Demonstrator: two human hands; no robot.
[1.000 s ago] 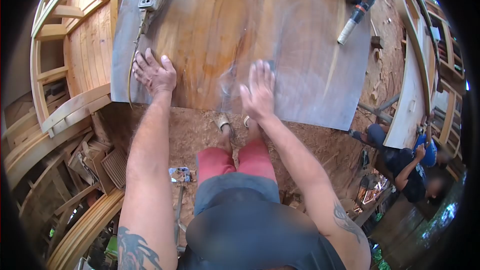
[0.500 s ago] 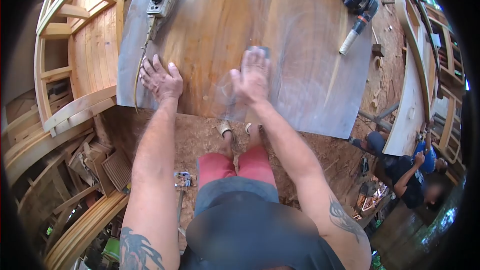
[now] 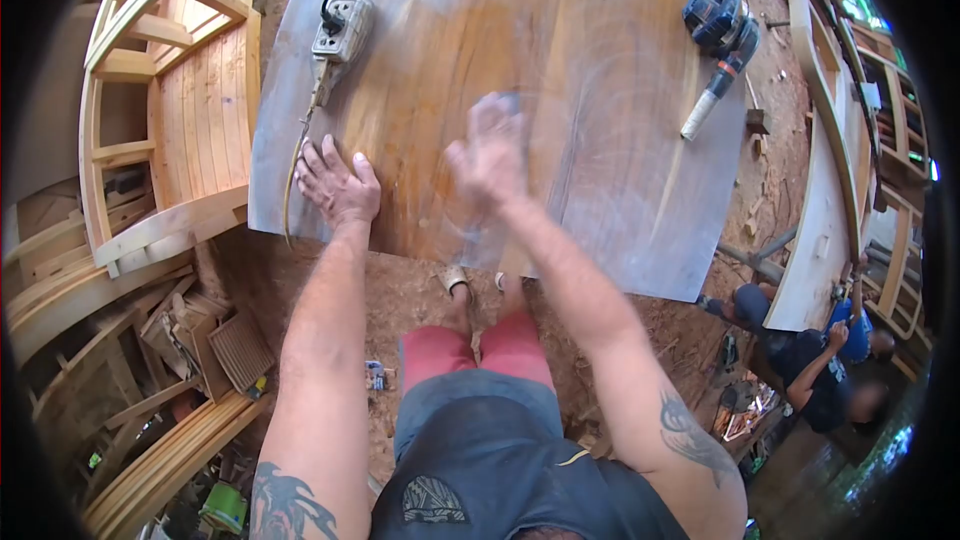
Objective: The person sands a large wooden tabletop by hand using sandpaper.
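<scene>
A wide wooden tabletop (image 3: 420,130) lies before me, orange-brown in the middle and hazed with pale dust and swirl marks toward its sides. Flat on its near left part rests my left hand (image 3: 340,180), fingers spread and holding nothing. Beside those fingers runs the cable of a socket box (image 3: 343,30) with a black plug in it. My right hand (image 3: 490,150), blurred by motion, presses on the middle of the wood. A dark edge of what looks like sandpaper (image 3: 513,100) shows at its fingertips; the palm hides the remainder.
A blue power sander (image 3: 720,25) with a pale hose end lies on the tabletop's right side. Wooden chair frames (image 3: 165,50) stand at left, above stacked offcuts (image 3: 200,340). Another person (image 3: 810,360) sits low at right, near a long pale board (image 3: 810,250).
My right hand has slid slightly left across the wood with the sandpaper. My left hand keeps its place beside the cable. The whole view has shifted a little as my head moved.
</scene>
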